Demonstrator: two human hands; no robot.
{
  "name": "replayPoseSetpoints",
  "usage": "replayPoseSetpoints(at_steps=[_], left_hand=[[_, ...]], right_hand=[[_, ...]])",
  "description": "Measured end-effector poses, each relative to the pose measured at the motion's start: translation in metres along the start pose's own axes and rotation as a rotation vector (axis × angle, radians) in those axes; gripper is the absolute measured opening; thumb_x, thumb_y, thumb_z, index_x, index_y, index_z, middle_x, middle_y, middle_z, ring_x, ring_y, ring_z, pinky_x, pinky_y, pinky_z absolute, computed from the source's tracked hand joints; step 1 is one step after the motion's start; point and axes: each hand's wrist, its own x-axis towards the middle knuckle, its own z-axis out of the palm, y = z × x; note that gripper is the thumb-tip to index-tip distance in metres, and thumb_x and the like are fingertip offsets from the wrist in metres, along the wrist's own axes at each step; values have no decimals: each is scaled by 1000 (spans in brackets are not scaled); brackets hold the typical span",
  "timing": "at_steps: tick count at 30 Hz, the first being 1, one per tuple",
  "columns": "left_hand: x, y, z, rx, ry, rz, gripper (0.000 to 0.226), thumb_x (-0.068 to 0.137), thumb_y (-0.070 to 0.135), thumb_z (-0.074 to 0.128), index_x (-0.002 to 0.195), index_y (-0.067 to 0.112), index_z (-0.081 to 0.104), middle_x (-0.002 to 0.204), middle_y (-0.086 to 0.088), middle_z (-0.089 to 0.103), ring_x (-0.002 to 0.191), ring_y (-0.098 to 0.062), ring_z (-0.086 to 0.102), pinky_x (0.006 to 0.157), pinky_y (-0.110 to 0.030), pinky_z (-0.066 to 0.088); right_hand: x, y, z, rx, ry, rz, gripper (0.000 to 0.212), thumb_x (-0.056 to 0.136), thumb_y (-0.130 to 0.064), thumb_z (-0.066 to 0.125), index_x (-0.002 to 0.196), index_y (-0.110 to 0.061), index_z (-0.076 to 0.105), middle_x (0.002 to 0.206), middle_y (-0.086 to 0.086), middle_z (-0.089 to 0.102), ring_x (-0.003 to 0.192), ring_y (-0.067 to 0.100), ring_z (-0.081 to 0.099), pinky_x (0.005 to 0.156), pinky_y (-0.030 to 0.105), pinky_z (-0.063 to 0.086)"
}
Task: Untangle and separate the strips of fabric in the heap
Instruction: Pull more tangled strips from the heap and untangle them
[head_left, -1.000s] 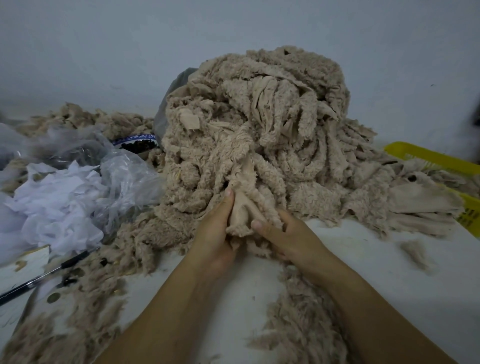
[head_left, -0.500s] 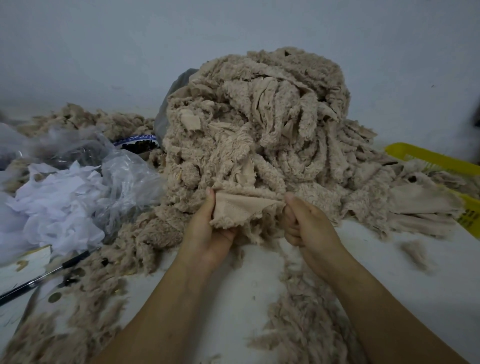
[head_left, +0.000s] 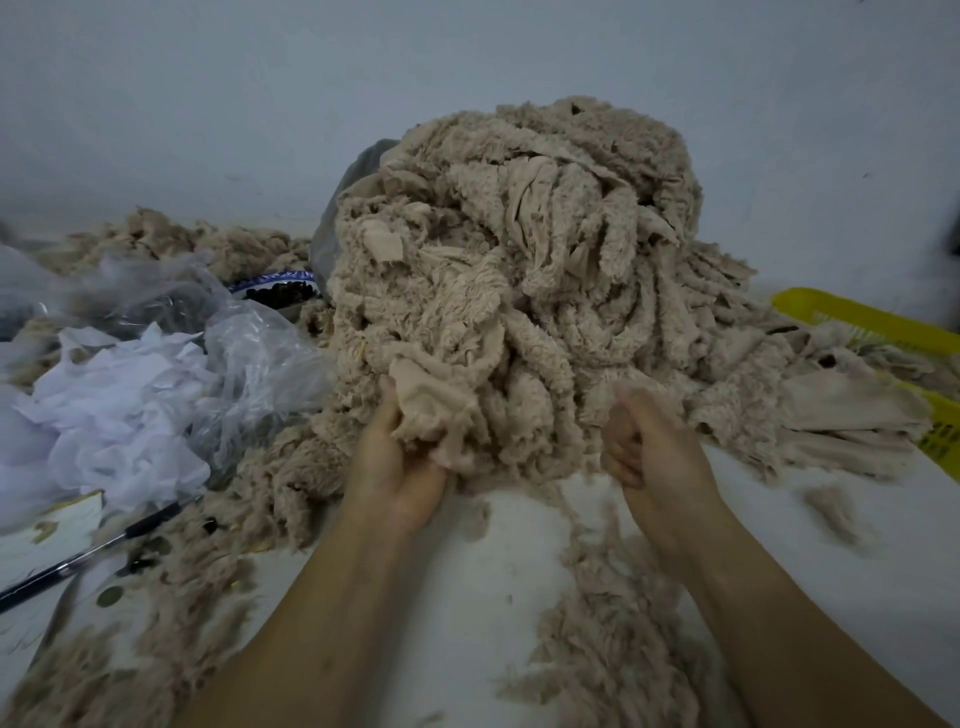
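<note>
Right now the white table (head_left: 493, 561) carries a tall heap (head_left: 519, 249) of tan fleecy strips, rising directly beyond both hands. At its near foot a smooth-backed piece (head_left: 436, 405) bulges out. Its length seems to run left to right, and its far part is buried in the tangle. The left hand (head_left: 400, 467) has it bunched in curled fingers. The right hand (head_left: 649, 452), a little apart, is fisted on a fleecy fold (head_left: 613, 400); whether that is the same piece I cannot tell. Freeing it likely means drawing toward the person, away from the heap.
</note>
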Motion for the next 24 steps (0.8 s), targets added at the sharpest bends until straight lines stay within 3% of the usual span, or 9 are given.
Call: replayPoseSetpoints(at_steps=[3, 5, 7, 10, 14, 18, 20, 22, 24], left_hand=[[-6, -15, 11, 79, -71, -32, 37, 97, 35, 50, 114, 6, 67, 105, -12, 74, 93, -20, 73, 79, -35, 60], [-10, -21, 13, 115, -118, -41, 42, 90, 30, 56, 123, 3, 59, 102, -12, 71, 92, -21, 71, 80, -36, 60], [-14, -23, 13, 183, -150, -43, 49, 86, 27, 61, 130, 5, 54, 99, -13, 68, 91, -22, 68, 81, -37, 60], [-15, -24, 12, 198, -183, -25, 45, 86, 20, 62, 128, 6, 55, 100, -11, 68, 90, -20, 69, 80, -35, 59], [-13, -20, 13, 121, -171, -33, 45, 90, 25, 56, 131, 8, 59, 116, -8, 71, 107, -20, 69, 92, -35, 56], [-9, -6, 7, 17, -108, -18, 37, 99, 30, 49, 97, 11, 80, 104, -8, 73, 89, -17, 70, 80, -27, 54], [-8, 2, 4, -29, -86, -14, 34, 99, 32, 51, 106, 10, 76, 108, -8, 72, 91, -17, 69, 79, -28, 56], [-11, 2, 7, 36, -116, -23, 34, 94, 29, 57, 116, 8, 70, 111, -11, 72, 97, -21, 69, 84, -32, 59], [-16, -6, 12, 141, -159, -45, 33, 88, 20, 62, 118, 7, 69, 112, -13, 71, 100, -22, 69, 88, -34, 58]], right_hand=[[-9, 11, 10, -390, -137, -77, 27, 92, -47, 61, 81, -22, 64, 64, -7, 59, 59, 9, 54, 57, 24, 41], [-13, 18, 20, -432, -312, -81, 39, 80, -61, 68, 104, -31, 64, 78, -15, 70, 69, 7, 65, 57, 19, 49], [-16, 24, 27, -497, -429, -17, 47, 74, -64, 70, 112, -39, 59, 84, -4, 73, 64, 16, 68, 52, 29, 53], [-15, 27, 26, -594, -382, -83, 10, 93, -39, 61, 97, -48, 61, 70, -5, 70, 57, 13, 65, 56, 28, 54], [-7, 23, 14, -676, -204, -159, 18, 103, -38, 41, 104, -40, 59, 60, -20, 55, 56, -5, 48, 57, 17, 38], [-3, 9, 9, -359, 19, -91, 37, 104, -47, 36, 69, -38, 45, 57, -17, 39, 51, 1, 34, 55, 22, 30], [-1, 2, 2, -277, 98, -93, 51, 104, -46, 36, 55, -31, 38, 51, -12, 32, 43, 7, 27, 53, 29, 28], [-2, 1, 0, -326, 60, -130, 66, 100, -59, 34, 44, -25, 39, 46, -6, 39, 41, 11, 36, 60, 35, 38], [-6, 4, 5, -481, -21, -147, 74, 89, -76, 25, 49, -24, 59, 62, -7, 65, 57, 3, 60, 72, 30, 45]])
